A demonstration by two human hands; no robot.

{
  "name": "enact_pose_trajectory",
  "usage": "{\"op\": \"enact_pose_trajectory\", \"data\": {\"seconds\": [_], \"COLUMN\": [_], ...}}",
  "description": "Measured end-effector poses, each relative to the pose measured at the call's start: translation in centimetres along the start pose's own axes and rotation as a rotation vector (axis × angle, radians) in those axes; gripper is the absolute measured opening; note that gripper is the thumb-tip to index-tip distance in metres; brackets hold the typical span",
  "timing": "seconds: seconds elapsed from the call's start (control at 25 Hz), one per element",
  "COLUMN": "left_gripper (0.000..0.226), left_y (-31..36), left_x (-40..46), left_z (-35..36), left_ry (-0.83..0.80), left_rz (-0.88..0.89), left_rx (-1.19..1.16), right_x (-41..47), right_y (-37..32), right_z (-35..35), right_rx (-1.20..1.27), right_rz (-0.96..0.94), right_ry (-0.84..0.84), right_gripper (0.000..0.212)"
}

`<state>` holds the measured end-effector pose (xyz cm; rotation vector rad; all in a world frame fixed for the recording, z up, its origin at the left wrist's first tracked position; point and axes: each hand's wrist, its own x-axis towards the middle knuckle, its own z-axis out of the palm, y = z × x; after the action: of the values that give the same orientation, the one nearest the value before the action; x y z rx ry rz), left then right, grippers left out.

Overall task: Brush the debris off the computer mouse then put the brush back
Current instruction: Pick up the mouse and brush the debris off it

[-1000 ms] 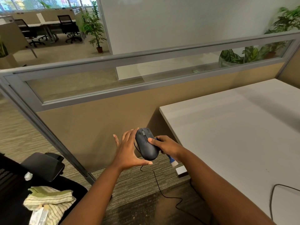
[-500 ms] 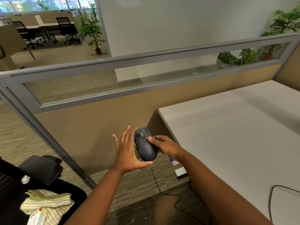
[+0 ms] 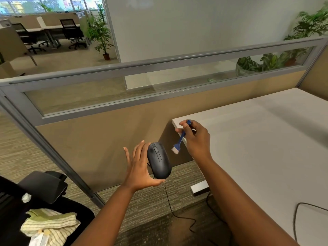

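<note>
Where the view is nearest, a striped cloth [image 3: 50, 225] is seen heaped on a dark office chair [image 3: 42, 187] at lower left, and patterned carpet [image 3: 152, 201] is crossed by the thin black cord [image 3: 174, 208] of the mouse. A white desk [image 3: 266, 157] is spread to the right, with a second cable [image 3: 300, 210] looped on its near edge. Above the carpet, the dark computer mouse [image 3: 159, 160] is held by the left hand [image 3: 140, 167]: the thumb is tucked under its rear end while the fingers are laid nearly straight along its far side. Just beside the mouse, apart from it, the white bristles of a small blue brush [image 3: 179, 142] are pointed down; its handle is pinched by the curled fingers of the right hand [image 3: 196, 137] over the desk corner. Beyond, a tan partition [image 3: 106, 132] topped with framed glass is set, and potted plants [image 3: 100, 34] and further desks are seen behind.
</note>
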<state>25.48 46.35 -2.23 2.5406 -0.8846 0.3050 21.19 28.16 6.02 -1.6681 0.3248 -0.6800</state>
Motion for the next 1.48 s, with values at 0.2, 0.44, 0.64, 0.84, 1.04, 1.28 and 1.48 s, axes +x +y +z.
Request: {"op": "enact_pose_trajectory", "data": {"seconds": [0.2, 0.44, 0.64, 0.84, 1.04, 1.28, 1.48], "left_gripper": [0.121, 0.121, 0.122, 0.121, 0.125, 0.122, 0.121], "left_y": [0.1, 0.2, 0.1, 0.0, 0.0, 0.3, 0.5], "left_x": [0.2, 0.4, 0.1, 0.0, 0.1, 0.0, 0.0], "left_z": [0.1, 0.1, 0.3, 0.3, 0.3, 0.0, 0.1], "left_ry": [0.020, 0.048, 0.025, 0.036, 0.051, 0.081, 0.086], "left_rz": [0.014, -0.005, -0.015, -0.012, 0.044, 0.031, 0.045], "left_rx": [-0.019, -0.028, 0.011, 0.025, 0.007, -0.022, -0.022], "right_x": [-1.0, -2.4, -2.8, -1.9, -1.6, -2.2, -1.8], "right_y": [-0.1, 1.4, 1.6, 1.3, 0.9, 1.0, 0.8], "right_z": [-0.2, 0.0, -0.3, -1.3, -1.3, -1.2, -1.0], "right_rx": [0.235, -0.002, -0.145, -0.130, -0.122, -0.183, -0.155], "right_rz": [0.031, -0.070, -0.134, -0.173, -0.170, -0.226, -0.239], "right_ry": [-0.073, -0.300, -0.463, -0.316, -0.223, -0.261, -0.218], "right_gripper": [0.010, 0.009, 0.007, 0.010, 0.017, 0.016, 0.016]}}
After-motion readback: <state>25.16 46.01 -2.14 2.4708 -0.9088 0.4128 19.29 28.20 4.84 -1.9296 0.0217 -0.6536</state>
